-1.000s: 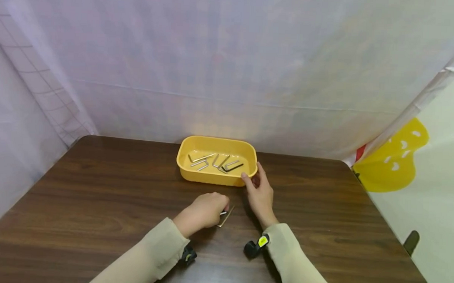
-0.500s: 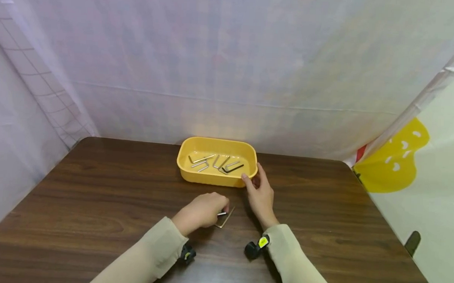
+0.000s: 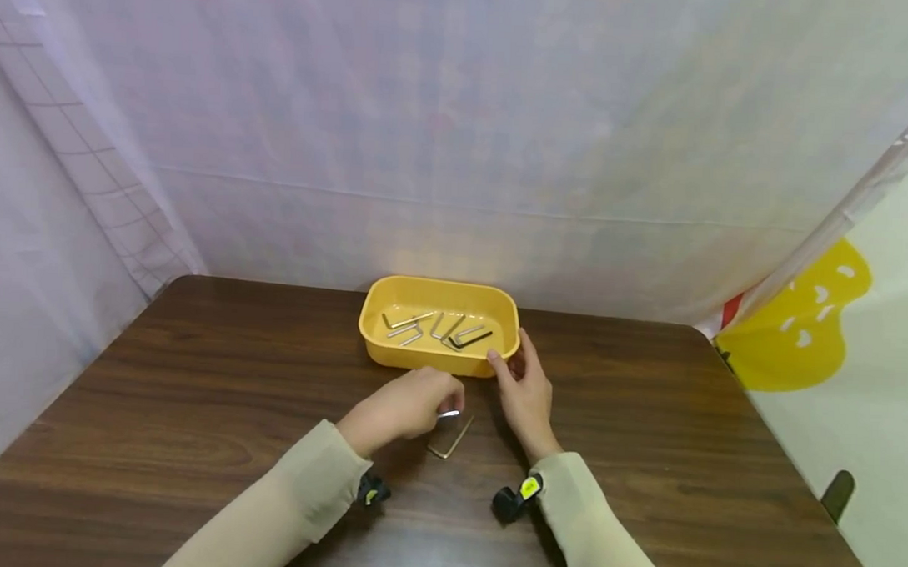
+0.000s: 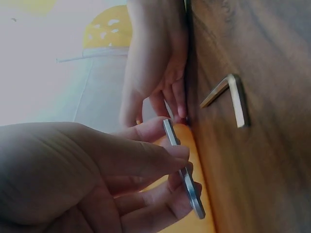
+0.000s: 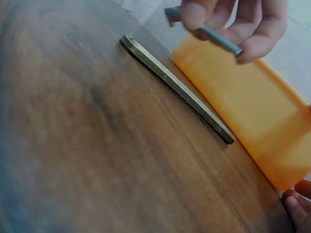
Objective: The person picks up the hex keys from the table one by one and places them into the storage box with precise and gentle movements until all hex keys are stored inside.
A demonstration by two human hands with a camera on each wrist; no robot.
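We count one yellow tray (image 3: 391,358), two hex keys outside it (image 3: 452,436), and several more inside, too small to number.

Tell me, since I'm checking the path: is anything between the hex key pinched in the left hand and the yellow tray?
Nothing visible. The left hand pinches a silver hex key just above the table, short of the yellow tray. The right hand touches the tray's near right corner, off to the side. A brass-coloured hex key lies on the table nearer the person.
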